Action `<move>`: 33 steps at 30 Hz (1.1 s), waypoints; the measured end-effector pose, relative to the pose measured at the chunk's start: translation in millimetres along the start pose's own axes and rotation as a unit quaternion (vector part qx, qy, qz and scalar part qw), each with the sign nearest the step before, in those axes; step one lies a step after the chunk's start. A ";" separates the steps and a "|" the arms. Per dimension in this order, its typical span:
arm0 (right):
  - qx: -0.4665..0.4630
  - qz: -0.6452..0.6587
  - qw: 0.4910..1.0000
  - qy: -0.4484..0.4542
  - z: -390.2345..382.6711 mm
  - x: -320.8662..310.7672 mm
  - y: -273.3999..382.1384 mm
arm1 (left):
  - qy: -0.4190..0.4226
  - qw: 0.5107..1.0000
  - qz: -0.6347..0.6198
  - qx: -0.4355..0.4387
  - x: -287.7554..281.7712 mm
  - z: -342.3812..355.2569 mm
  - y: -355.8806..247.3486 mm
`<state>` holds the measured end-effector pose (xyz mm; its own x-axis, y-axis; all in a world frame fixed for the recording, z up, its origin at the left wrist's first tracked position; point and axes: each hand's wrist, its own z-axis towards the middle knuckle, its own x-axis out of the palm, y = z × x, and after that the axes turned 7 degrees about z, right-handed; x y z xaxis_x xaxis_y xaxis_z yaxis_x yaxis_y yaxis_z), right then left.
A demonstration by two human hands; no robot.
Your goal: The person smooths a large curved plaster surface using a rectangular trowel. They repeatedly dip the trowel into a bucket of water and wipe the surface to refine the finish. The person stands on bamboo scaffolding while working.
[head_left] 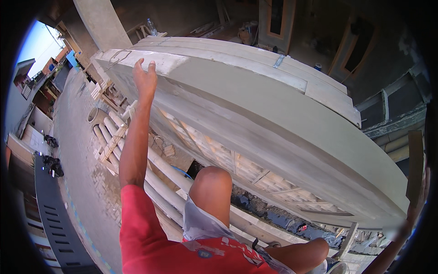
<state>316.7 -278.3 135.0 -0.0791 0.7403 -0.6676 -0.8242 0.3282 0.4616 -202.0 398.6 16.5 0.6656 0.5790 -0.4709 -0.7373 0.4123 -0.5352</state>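
My left arm stretches far forward. My left hand [146,80] is at the near edge of a long concrete ledge [255,100], its fingers apart and nothing visible in them. Smooth grey plaster covers much of the ledge top, and a paler, rougher patch [159,63] lies beside my left fingertips. At the far right, my right hand [426,182] is partly lost in the dark rim of the picture. It grips a flat, dark brown board [414,160], whose lower end is close to the right end of the ledge. How the fingers wrap it is hidden.
Long pale boards [219,52] lie along the ledge's far side. Under me run several bamboo poles [164,201], above a ditch with dark water [269,219]. A paved street [82,150] with parked motorbikes [52,165] lies at left. A clear bottle [152,28] stands near the pillar [102,23].
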 end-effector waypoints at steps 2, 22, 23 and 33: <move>0.011 0.071 0.996 0.043 26.0 26.8 30.0 | 0.065 0.993 0.099 0.021 34.4 52.4 14.2; 0.301 0.433 0.652 0.545 261.5 375.2 229.2 | 0.337 0.821 0.451 -0.097 93.5 80.7 -6.2; 0.303 0.440 0.642 0.550 263.0 390.8 233.7 | 0.342 0.819 0.451 -0.096 92.3 79.9 -6.4; 0.295 0.445 0.581 0.615 241.4 503.2 240.4 | 0.368 0.818 0.432 -0.096 88.5 81.7 -8.8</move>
<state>214.2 314.7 51.1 -0.9658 -0.0890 0.2437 0.1567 0.5485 0.8213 -146.1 503.7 36.8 -0.1517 -0.0132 -0.9883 -0.9845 -0.0868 0.1522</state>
